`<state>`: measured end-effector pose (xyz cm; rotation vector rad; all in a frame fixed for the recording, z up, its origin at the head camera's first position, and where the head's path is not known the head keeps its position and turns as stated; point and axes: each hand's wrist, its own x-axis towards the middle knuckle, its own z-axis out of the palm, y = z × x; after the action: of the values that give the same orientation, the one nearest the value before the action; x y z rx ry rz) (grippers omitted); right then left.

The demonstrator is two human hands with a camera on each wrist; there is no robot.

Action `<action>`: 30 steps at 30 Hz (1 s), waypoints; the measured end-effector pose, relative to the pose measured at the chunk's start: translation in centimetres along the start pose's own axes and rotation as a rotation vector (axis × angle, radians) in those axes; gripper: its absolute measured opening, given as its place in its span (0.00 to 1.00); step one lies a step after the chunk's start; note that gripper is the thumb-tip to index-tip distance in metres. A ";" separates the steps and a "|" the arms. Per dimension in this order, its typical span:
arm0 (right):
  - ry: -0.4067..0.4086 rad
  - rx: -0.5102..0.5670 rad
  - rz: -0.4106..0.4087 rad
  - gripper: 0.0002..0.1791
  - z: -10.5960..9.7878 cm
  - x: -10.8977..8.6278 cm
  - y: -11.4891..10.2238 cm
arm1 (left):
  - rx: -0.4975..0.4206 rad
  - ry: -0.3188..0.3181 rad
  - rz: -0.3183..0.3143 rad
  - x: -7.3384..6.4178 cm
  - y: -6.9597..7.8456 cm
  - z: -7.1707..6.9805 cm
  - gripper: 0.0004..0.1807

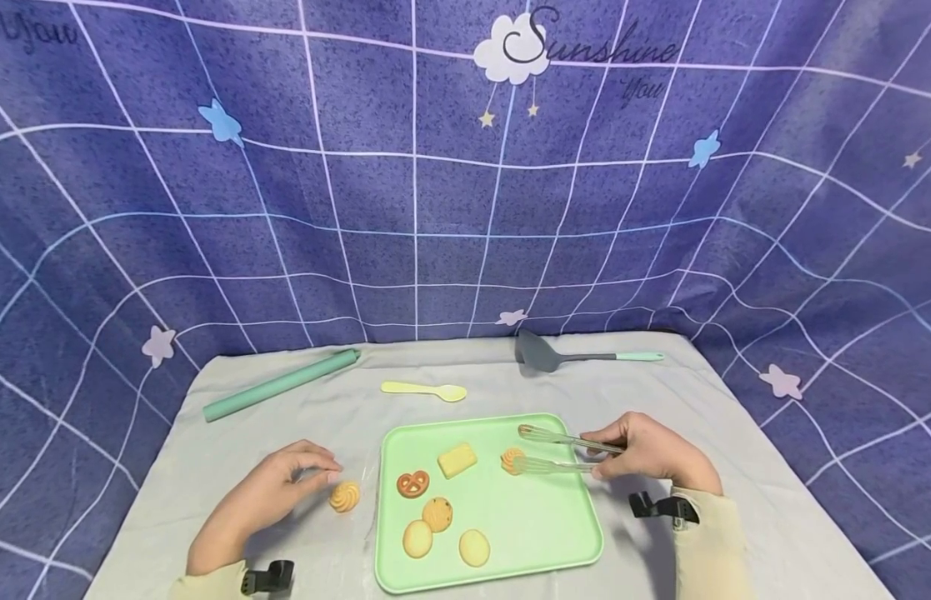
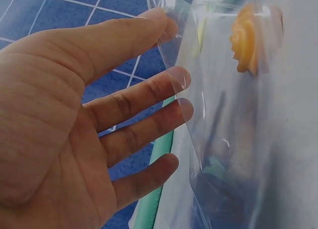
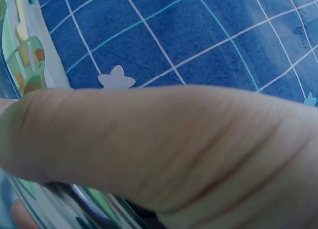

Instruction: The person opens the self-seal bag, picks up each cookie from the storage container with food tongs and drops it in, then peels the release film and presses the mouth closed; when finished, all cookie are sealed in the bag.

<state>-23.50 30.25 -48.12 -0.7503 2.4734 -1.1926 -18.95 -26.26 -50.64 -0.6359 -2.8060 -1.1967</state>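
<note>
My left hand (image 1: 273, 492) pinches the edge of a clear plastic bag (image 2: 213, 129) between thumb and index finger, the other fingers spread loosely behind it. A swirled cookie (image 1: 344, 497) shows through the plastic, lying low near the table. With my right hand (image 1: 648, 450) I grip a pair of tongs (image 1: 558, 466), its two arms apart over the right part of a light green tray (image 1: 540, 533). The lower arm's slotted tip overlaps another swirled cookie (image 1: 508, 457) on the tray. In the right wrist view, my forearm hides most of the hand.
On the tray also lie a pretzel (image 1: 412, 484), a rectangular biscuit (image 1: 457, 460) and several round cookies (image 1: 475, 547). Behind it are a green rolling pin (image 1: 281, 386), a yellow spoon (image 1: 423, 389) and a grey spatula (image 1: 540, 353). A blue gridded curtain (image 1: 450, 192) encloses the table.
</note>
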 end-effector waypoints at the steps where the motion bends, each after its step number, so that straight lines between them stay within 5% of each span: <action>1: -0.004 0.004 -0.002 0.29 0.0 -0.1 0.0 | -0.002 -0.002 -0.001 0.0 0.0 0.0 0.07; 30: -0.032 0.119 0.022 0.26 0.8 0.6 0.0 | 0.000 0.005 0.019 0.0 0.2 -0.2 0.07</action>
<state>-23.57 29.39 -48.67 -0.7026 2.3553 -1.2959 -18.89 -26.27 -50.34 -0.6568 -2.7895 -1.1932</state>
